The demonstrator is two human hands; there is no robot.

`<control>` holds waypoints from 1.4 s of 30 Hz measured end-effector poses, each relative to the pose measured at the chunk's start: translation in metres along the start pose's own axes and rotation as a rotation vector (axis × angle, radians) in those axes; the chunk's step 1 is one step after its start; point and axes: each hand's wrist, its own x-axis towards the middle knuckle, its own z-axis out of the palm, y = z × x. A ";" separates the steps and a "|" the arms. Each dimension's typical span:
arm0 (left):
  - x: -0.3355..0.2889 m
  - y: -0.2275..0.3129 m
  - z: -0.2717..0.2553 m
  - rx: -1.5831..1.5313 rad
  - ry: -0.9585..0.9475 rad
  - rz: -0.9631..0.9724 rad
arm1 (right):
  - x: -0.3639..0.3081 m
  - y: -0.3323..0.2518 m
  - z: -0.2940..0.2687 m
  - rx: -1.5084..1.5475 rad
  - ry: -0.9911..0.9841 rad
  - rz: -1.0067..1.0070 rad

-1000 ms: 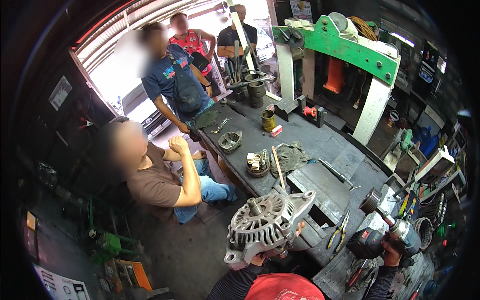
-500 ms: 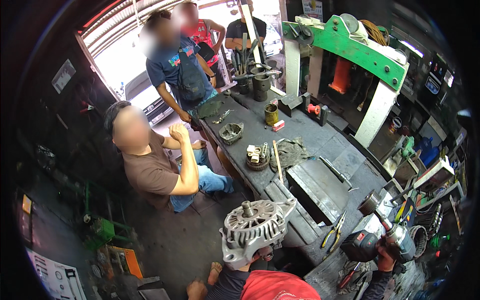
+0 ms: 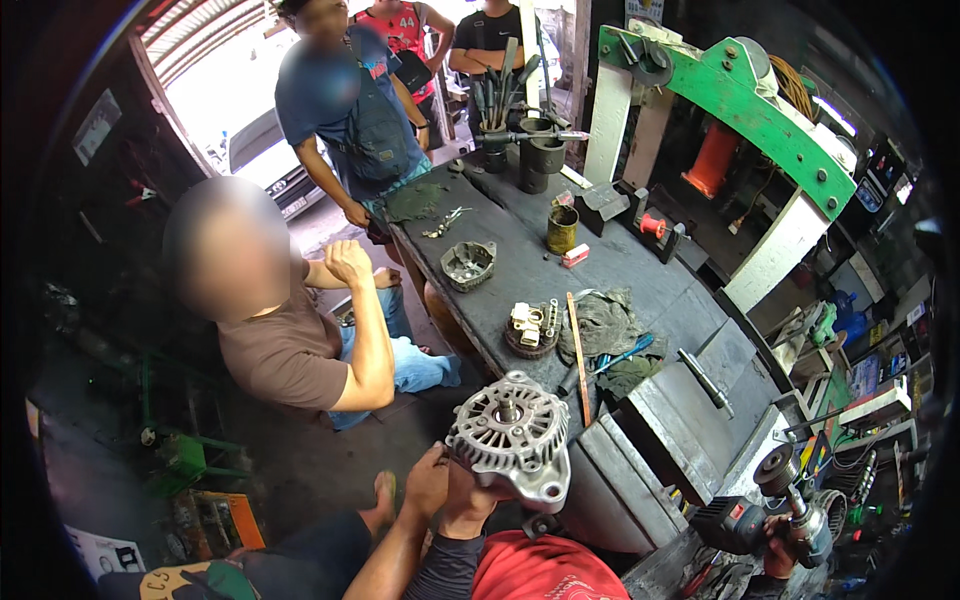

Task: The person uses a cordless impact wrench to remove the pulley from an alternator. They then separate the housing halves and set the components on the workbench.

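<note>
A silver alternator (image 3: 512,430), its shaft facing up, rests on my left hand (image 3: 466,502), whose fingers are mostly hidden beneath the housing. Another person's hand (image 3: 428,482) reaches in from the lower left and meets the alternator's left side. At the lower right my right hand (image 3: 778,550) is closed round a cordless impact wrench (image 3: 808,540) with a dark battery pack. A ribbed pulley (image 3: 776,468) sits at the tip of the wrench's extension.
The dark workbench (image 3: 500,215) carries a metal housing (image 3: 468,265), a tray of small parts (image 3: 532,328), a rag (image 3: 600,325), a wooden stick (image 3: 578,360) and a yellow can (image 3: 562,228). A green-and-white press frame (image 3: 740,110) stands behind. A seated person (image 3: 300,360) is close on the left.
The alternator has turned, its mounting ear now at the lower right. The other person's hand has come up to it. My right hand with the wrench sits a little lower in the picture.
</note>
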 end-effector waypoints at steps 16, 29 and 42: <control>0.038 0.017 0.019 0.803 0.174 0.357 | 0.000 -0.013 0.004 -0.032 -0.055 -0.020; 0.041 0.022 0.029 0.624 0.187 0.473 | 0.003 -0.013 0.013 -0.008 -0.017 -0.043; 0.068 0.060 0.050 0.317 0.267 0.743 | 0.002 -0.017 0.023 0.090 -0.016 -0.005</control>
